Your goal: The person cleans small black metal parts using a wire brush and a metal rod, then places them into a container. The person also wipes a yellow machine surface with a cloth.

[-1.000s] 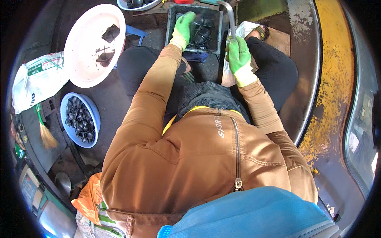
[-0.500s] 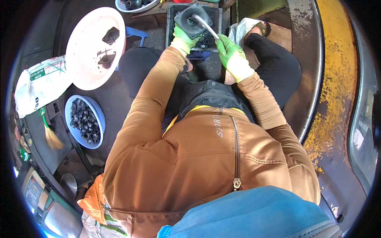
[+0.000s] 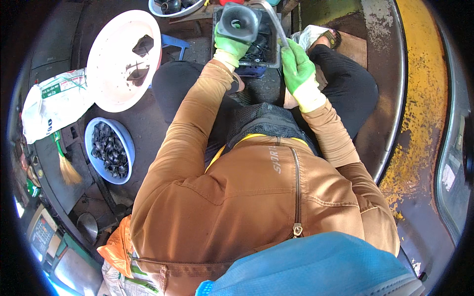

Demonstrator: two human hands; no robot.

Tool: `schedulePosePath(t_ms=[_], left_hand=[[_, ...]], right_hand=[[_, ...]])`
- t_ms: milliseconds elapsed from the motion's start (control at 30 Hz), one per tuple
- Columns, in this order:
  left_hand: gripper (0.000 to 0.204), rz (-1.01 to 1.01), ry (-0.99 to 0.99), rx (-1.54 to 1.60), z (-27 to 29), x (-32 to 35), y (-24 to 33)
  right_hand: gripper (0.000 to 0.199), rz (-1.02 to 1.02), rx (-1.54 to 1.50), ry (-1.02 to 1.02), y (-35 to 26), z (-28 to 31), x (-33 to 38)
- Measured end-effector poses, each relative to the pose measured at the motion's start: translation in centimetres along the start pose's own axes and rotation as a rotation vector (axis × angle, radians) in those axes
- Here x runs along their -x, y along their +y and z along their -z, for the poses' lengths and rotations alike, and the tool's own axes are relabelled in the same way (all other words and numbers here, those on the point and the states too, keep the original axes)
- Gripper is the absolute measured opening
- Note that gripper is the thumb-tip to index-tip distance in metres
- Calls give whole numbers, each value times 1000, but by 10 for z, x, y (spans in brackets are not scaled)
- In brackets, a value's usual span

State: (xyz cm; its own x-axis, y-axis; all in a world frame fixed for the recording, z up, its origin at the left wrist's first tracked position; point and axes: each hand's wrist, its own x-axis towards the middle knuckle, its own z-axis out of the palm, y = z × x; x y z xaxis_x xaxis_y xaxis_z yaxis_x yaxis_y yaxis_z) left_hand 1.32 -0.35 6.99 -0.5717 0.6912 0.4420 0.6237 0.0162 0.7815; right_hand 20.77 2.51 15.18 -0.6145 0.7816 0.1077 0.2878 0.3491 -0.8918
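Visibly lettered jacket (image 3: pixel 242 197), funnel (image 3: pixel 249 24) in hand (image 3: pixel 231 45)

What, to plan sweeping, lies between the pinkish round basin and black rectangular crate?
The head view shows part of a blue plastic stool between basin and crate.

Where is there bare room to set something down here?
A patch of dark floor lies bare between the blue basin and left sleeve; the left side of the pale basin looks mostly bare. Crowded: the blue basin, heaped with black pieces, and the crate, partly hidden by the left hand and its black funnel-shaped part.
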Motion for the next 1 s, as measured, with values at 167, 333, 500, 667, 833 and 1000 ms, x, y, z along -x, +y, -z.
schedulePosePath(t_ms=[167,333,500,667,833,1000], left_hand=[[35,-104,51,111,7,-4,-5],[34,-137,-35,347,2,-3,-3],[19,-18,4,517,-1,-3,1],[22,-81,81,31,1,2,-7],[41,455,-96,738,-6,1,11],[23,-103,110,322,15,-16,36]], right_hand=[[27,-130,7,-102,-14,6,4],[30,211,206,-41,-9,4,8],[33,-77,334,-260,1,2,1],[31,-3,-16,-9,8,-5,7],[35,-184,260,-216,9,-6,-4],[32,43,130,-38,-6,12,2]])
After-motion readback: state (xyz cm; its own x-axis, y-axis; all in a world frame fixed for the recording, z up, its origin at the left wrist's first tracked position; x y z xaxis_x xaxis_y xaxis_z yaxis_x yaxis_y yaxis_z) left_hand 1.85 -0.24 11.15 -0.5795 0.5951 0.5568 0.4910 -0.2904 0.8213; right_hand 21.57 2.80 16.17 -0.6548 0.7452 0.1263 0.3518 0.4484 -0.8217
